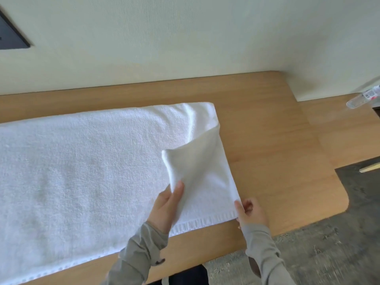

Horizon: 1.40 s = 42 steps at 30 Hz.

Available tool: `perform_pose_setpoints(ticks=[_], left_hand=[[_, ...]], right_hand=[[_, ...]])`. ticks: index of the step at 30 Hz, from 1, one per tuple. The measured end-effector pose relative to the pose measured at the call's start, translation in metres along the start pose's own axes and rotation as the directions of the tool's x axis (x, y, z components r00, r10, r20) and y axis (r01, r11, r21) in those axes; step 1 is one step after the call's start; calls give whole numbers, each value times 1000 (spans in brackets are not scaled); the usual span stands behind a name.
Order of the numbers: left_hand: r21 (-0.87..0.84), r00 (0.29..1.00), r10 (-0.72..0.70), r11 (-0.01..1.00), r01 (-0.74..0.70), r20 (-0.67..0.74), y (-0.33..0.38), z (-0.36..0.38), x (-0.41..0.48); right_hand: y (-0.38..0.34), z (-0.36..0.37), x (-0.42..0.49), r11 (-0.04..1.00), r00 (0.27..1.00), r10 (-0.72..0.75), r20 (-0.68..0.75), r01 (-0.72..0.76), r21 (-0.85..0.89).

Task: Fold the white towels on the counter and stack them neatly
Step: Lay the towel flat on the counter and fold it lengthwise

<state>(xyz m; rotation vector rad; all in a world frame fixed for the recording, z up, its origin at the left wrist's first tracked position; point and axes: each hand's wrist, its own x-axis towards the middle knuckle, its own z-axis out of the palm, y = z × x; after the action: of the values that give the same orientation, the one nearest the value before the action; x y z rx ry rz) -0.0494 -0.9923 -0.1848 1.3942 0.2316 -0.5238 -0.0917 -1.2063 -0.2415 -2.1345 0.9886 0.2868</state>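
**Soft terry towel, held at its right-hand corners**

A white towel [82, 171] lies spread along the wooden counter [277, 140]. It runs off the left of the view, and its right end stops well short of the counter's rounded corner. The far edge looks rolled over, so the towel is probably doubled lengthwise already, with two layers at the right end.

The left hand [164, 208] pinches a corner of the top layer between thumb and fingers and holds it raised, so the flap peaks above the lower layer. The right hand [250, 212], fingers curled, pinches the near right corner of the lower layer, by the woven border at the counter's front edge.

The cloth is likely light, thick and quite limp. It sags from wherever it is held and keeps no shape of its own. The looped pile should give a sure hold and cling a little to itself, so the layers may drag rather than slide. Corners and the flat hem band are the best places to take hold, because a pinch in the middle would only bunch it.

A small clear bottle [362, 99] lies at the far right, well apart.
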Motion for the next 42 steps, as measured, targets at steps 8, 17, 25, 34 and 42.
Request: perform_pose_setpoints(ticks=[8,17,25,34,42], left_hand=[[882,939,323,400,-250,120,-36,-19,21],[986,924,350,121,117,-153,-56,-71,45],[987,920,361,98,126,-154,-57,-73,47],[987,913,377,99,125,-154,-59,-74,48],[988,907,393,99,119,-148,-63,-77,50]], right_hand=[[3,-3,14,985,993,107,39,-111,129],[6,-10,8,952,997,-78,-10,78,295],[1,-19,19,971,994,-92,65,75,228],[-18,-24,45,948,976,18,218,-86,305],[-165,21,141,930,962,-196,189,121,347]])
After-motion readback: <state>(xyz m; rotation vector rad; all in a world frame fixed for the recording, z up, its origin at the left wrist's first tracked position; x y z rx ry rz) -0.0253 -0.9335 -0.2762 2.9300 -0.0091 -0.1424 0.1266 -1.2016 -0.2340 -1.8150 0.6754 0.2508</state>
